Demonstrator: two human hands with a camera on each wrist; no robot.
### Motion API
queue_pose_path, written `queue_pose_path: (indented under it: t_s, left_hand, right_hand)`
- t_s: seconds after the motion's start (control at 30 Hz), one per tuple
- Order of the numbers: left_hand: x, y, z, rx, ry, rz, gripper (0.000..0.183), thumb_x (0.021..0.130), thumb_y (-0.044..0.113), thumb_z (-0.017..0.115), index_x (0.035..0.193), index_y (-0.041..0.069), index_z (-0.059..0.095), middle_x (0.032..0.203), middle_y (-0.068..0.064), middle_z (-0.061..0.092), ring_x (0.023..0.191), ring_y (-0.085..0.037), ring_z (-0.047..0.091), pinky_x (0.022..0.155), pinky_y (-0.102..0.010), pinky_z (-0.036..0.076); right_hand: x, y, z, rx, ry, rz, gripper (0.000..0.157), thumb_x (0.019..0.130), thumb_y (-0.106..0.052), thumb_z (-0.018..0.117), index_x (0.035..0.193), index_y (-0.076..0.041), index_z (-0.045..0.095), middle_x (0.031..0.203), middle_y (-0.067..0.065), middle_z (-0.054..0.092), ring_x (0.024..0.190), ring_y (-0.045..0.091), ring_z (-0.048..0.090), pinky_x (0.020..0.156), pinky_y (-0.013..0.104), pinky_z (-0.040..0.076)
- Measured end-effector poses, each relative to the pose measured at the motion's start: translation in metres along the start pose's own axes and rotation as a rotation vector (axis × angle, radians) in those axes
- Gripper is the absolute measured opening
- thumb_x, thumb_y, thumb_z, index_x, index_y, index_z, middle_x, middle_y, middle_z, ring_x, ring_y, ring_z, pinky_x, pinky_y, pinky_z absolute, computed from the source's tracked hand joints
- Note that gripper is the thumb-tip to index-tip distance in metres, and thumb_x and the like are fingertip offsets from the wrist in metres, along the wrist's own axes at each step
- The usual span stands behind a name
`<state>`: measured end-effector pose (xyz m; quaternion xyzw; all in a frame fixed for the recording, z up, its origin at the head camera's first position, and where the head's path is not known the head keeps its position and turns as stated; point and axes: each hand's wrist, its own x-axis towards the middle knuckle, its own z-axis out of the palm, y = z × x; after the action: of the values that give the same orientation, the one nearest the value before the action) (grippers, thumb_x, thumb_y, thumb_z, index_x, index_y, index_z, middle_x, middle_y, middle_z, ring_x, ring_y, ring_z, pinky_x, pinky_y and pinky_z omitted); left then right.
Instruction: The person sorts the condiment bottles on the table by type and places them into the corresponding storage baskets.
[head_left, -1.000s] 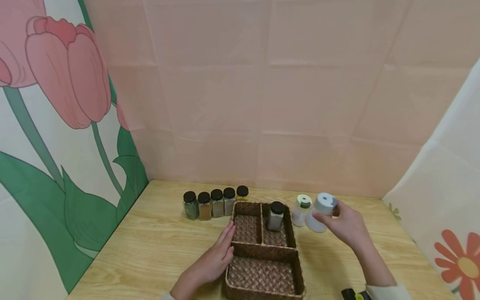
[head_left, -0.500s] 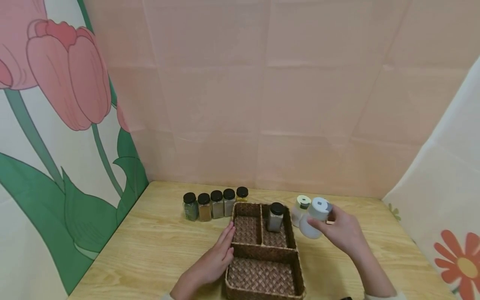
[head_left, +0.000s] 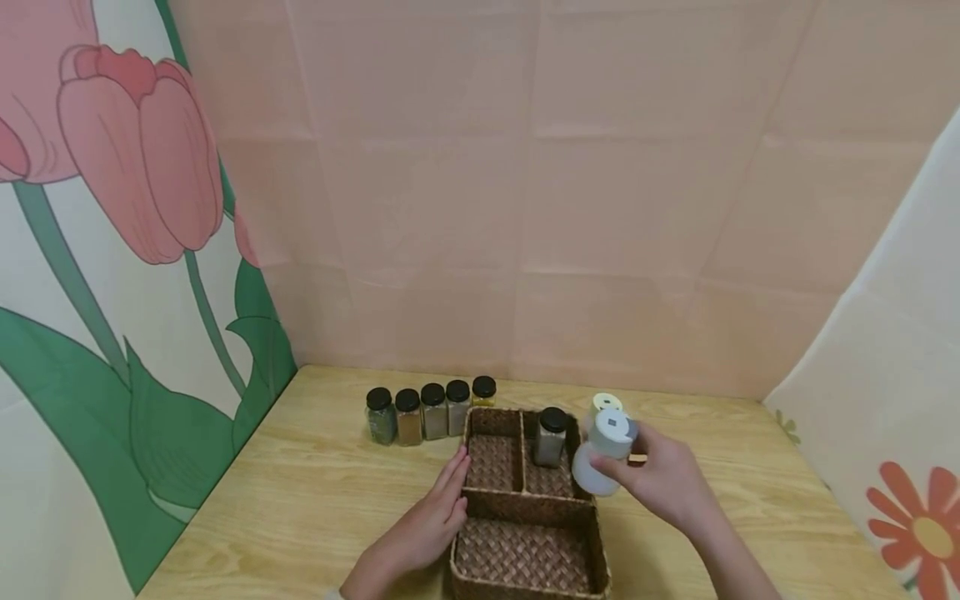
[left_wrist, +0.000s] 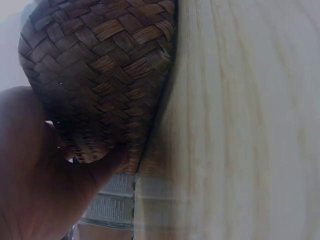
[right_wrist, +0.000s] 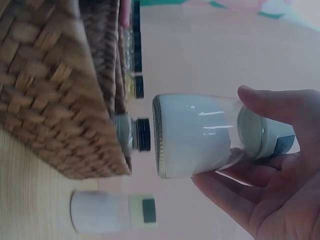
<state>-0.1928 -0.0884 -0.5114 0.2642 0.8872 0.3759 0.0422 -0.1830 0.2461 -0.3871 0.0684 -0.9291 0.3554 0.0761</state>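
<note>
Right of centre in the head view, the right hand (head_left: 663,483) pinches a white-capped jar (right_wrist: 210,132) up near its neck, thumb one side, fingers the other, base hanging free! Lower centre, the left hand (head_left: 426,521), fingers straight, lies along the outer wall of a woven basket (head_left: 532,502).

Danger here, by my reckoning: too low a swing and that base clips the rim, or topples the black-lidded jar (head_left: 551,446) standing in the upper-right compartment. Smooth glass, gripped so high, could slip on a bump. A flat hand only braces, so a hard knock might skid the basket along the counter (head_left: 322,500). Just behind, the yellow-capped jar (right_wrist: 107,212) risks a stray nudge; upper left of the basket, the row of five black-lidded jars (head_left: 408,418) looks safer.

Over to the right wrist view, and there's the height the head view can't give: the base looks clear of the rim, white contents filling much of the glass. Left wrist view, lower left: a thumb against the weave, and below it printed labels (left_wrist: 111,207), unreadable, that the head view doesn't reveal.
</note>
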Motion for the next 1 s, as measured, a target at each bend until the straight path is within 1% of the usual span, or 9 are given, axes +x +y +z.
queue_pose_path:
  t_s: [0.2, 0.37, 0.53, 0.7, 0.8, 0.93, 1.0]
  left_hand:
    - [0.000, 0.000, 0.000, -0.020, -0.009, -0.003, 0.059, 0.112, 0.029, 0.029, 0.164, 0.009, 0.009, 0.171, -0.006, -0.001, 0.153, -0.029, 0.022, 0.118, -0.053, 0.030]
    - [-0.001, 0.000, 0.000, -0.028, -0.016, -0.001, 0.059, 0.112, 0.029, 0.029, 0.164, 0.009, 0.009, 0.171, -0.006, -0.002, 0.153, -0.029, 0.022, 0.118, -0.053, 0.030]
    - [-0.001, 0.001, -0.001, -0.030, -0.015, -0.001, 0.059, 0.112, 0.029, 0.029, 0.164, 0.008, 0.009, 0.171, -0.007, -0.001, 0.152, -0.030, 0.022, 0.118, -0.053, 0.031]
    - [-0.002, 0.001, -0.001, -0.031, -0.014, 0.003, 0.059, 0.112, 0.027, 0.029, 0.163, 0.007, 0.009, 0.171, -0.008, -0.001, 0.152, -0.031, 0.022, 0.118, -0.053, 0.031]
    - [-0.002, 0.001, 0.000, -0.024, -0.010, 0.005, 0.059, 0.112, 0.026, 0.030, 0.163, 0.008, 0.009, 0.171, -0.008, 0.000, 0.152, -0.031, 0.023, 0.118, -0.053, 0.031]
    - [-0.001, 0.000, 0.000, -0.018, -0.005, 0.007, 0.059, 0.111, 0.025, 0.031, 0.164, 0.008, 0.009, 0.171, -0.008, 0.000, 0.152, -0.031, 0.024, 0.118, -0.053, 0.031]
    - [-0.001, 0.000, 0.000, -0.016, -0.004, 0.009, 0.059, 0.111, 0.025, 0.031, 0.163, 0.008, 0.009, 0.171, -0.009, 0.000, 0.152, -0.030, 0.023, 0.118, -0.052, 0.031]
  right_hand:
    - [-0.007, -0.015, 0.008, 0.052, -0.039, 0.013, 0.069, 0.083, -0.049, 0.082, 0.129, -0.001, 0.061, 0.119, 0.020, 0.070, 0.102, 0.036, 0.071, 0.074, 0.038, 0.062]
    - [-0.010, -0.023, 0.015, 0.092, -0.057, 0.019, 0.066, 0.082, -0.045, 0.083, 0.130, -0.005, 0.062, 0.120, 0.016, 0.070, 0.102, 0.033, 0.072, 0.074, 0.035, 0.063]
    - [-0.013, -0.029, 0.022, 0.136, -0.077, 0.027, 0.065, 0.081, -0.043, 0.085, 0.132, -0.009, 0.062, 0.121, 0.013, 0.070, 0.101, 0.030, 0.072, 0.073, 0.035, 0.062]
    - [-0.014, -0.037, 0.027, 0.162, -0.094, 0.034, 0.074, 0.079, -0.040, 0.087, 0.142, -0.013, 0.058, 0.124, 0.012, 0.069, 0.098, 0.026, 0.073, 0.072, 0.032, 0.062]
    - [-0.015, -0.041, 0.030, 0.163, -0.101, 0.027, 0.080, 0.078, -0.039, 0.088, 0.145, -0.011, 0.055, 0.125, 0.013, 0.069, 0.096, 0.025, 0.073, 0.071, 0.031, 0.062]
    - [-0.016, -0.045, 0.032, 0.157, -0.111, 0.012, 0.077, 0.078, -0.038, 0.088, 0.142, -0.008, 0.057, 0.123, 0.013, 0.069, 0.093, 0.024, 0.073, 0.069, 0.030, 0.062]
    - [-0.017, -0.047, 0.034, 0.142, -0.115, 0.012, 0.071, 0.077, -0.038, 0.089, 0.136, -0.010, 0.062, 0.118, 0.010, 0.071, 0.091, 0.021, 0.073, 0.068, 0.027, 0.061]
